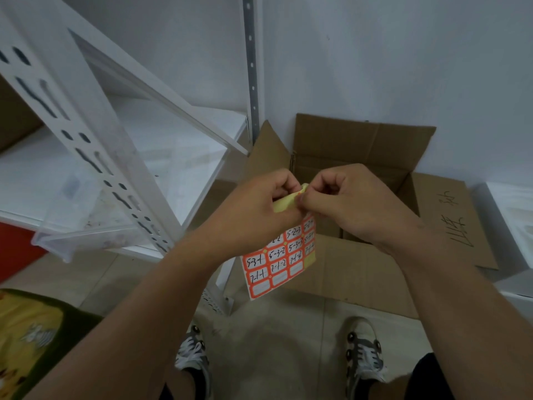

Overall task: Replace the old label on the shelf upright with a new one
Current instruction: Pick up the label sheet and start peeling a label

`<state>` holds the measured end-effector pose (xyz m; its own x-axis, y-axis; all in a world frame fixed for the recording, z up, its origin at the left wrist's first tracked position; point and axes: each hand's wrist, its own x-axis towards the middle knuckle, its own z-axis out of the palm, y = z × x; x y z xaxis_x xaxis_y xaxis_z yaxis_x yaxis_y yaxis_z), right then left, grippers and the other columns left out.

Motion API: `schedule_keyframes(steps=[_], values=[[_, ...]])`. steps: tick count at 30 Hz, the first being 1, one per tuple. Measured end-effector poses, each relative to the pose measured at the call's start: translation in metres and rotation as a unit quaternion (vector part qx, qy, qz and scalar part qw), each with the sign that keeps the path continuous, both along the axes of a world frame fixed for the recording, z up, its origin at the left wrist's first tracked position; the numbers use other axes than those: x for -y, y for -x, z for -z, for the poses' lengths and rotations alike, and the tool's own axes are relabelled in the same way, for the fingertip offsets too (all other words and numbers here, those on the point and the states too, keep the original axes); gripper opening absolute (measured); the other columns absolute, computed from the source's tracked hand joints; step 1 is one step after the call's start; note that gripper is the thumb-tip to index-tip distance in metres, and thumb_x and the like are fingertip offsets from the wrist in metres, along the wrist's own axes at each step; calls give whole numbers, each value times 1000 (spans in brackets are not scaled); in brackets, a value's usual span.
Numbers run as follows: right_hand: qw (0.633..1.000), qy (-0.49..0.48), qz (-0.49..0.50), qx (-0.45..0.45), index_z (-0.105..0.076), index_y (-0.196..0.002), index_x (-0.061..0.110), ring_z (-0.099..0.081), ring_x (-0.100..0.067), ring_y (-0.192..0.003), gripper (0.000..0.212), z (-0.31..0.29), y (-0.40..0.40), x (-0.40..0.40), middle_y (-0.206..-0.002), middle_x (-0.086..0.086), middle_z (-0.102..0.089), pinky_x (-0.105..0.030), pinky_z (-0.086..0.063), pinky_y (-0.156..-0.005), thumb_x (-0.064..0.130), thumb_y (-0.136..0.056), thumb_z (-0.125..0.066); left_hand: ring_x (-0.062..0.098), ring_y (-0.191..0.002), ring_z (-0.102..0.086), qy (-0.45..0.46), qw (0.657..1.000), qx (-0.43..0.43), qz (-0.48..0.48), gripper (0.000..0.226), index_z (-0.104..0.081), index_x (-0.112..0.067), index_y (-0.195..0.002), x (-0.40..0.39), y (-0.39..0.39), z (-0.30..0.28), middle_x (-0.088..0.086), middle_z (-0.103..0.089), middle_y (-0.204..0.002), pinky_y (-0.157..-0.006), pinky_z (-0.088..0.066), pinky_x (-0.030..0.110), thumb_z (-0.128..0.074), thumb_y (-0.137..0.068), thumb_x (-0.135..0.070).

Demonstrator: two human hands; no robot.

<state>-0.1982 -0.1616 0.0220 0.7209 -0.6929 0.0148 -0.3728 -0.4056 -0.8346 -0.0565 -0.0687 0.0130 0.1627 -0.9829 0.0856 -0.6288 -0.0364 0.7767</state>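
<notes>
You are holding a label sheet [281, 262] in front of you, above an open cardboard box [360, 157]. Your left hand [259, 209] is curling closed around the sheet's upper part, hiding most of it; only the yellow backing is peeking out there. Your right hand [343, 197] is pinching at the sheet's top edge, fingertips pressed together, though whether a single label is lifting is too small to tell. The slotted shelf upright [95, 145] is standing well to the left, its own label hard to make out.
</notes>
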Motion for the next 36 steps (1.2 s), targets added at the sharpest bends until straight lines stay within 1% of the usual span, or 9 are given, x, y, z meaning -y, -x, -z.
schedule_keyframes(steps=[4, 10, 15, 21, 23, 25, 27, 32, 36], values=[[998, 50, 12, -21, -70, -76, 15, -57, 4, -55, 16, 1, -1, -2, -68, 6, -66, -8, -41, -48, 26, -87, -65, -1, -65, -68, -6, 1000, -9, -8, 12, -56, -32, -87, 2, -1, 0, -12, -70, -75, -58, -51, 11, -68, -88, -30], [997, 76, 23, -14, -70, -77, 17, -63, -6, -66, 14, -2, -1, -4, -73, 7, -68, -20, -48, -60, 26, -85, -63, 0, -64, -69, -13, 999, -34, -14, 10, -60, -27, -93, 2, -2, -2, -13, -71, -74, -59, -54, 12, -67, -88, -31], [998, 59, 23, -11, -69, -76, 16, -62, -1, -64, 16, -3, 0, -3, -70, 7, -66, -14, -45, -57, 26, -86, -61, 1, -65, -69, -16, 999, -31, -15, 9, -59, -30, -92, 2, 0, -3, -13, -71, -77, -59, -54, 13, -67, -89, -31], [995, 73, 60, -12, -66, -72, 18, -57, 3, -53, 15, 1, -5, -5, -63, 8, -62, -10, -38, -50, 27, -83, -63, -4, -65, -67, 8, 998, 33, -45, 9, -55, -35, -87, 3, 6, 0, -15, -69, -76, -59, -55, 16, -63, -91, -37], [996, 48, 76, -1, -66, -68, 14, -53, 3, -48, 18, 2, -7, -4, -57, 6, -61, -11, -38, -47, 24, -82, -64, -6, -67, -66, 14, 997, 47, -55, 7, -56, -34, -89, 4, 8, 1, -15, -69, -76, -61, -56, 18, -62, -91, -38], [996, -11, 86, 22, -67, -67, 8, -56, -2, -53, 20, 3, -7, -2, -59, -3, -64, -25, -48, -57, 21, -82, -63, -6, -68, -65, 15, 997, 48, -59, 7, -56, -34, -91, 4, 8, 2, -15, -70, -77, -63, -57, 22, -62, -91, -37], [994, -59, 86, 35, -68, -66, 5, -59, -11, -59, 20, 3, -7, 0, -61, -9, -66, -37, -52, -66, 18, -81, -63, -6, -68, -65, 18, 997, 46, -58, 8, -57, -34, -90, 4, 7, 1, -15, -70, -79, -64, -57, 23, -63, -91, -38], [982, -160, 78, 57, -65, -60, 9, -56, -9, -56, 25, -2, -7, 0, -53, -1, -59, -28, -48, -64, 9, -83, -59, -8, -70, -65, 13, 998, 42, -45, 10, -56, -33, -92, 3, 4, 0, -18, -68, -78, -60, -51, 13, -65, -89, -37], [973, -206, 78, 74, -63, -60, 6, -51, -18, -60, 24, -4, -8, -1, -54, -5, -56, -38, -41, -69, 3, -83, -56, -7, -71, -66, 8, 999, 31, -36, 11, -55, -33, -94, 3, 1, 0, -19, -67, -79, -61, -49, 12, -65, -90, -32]])
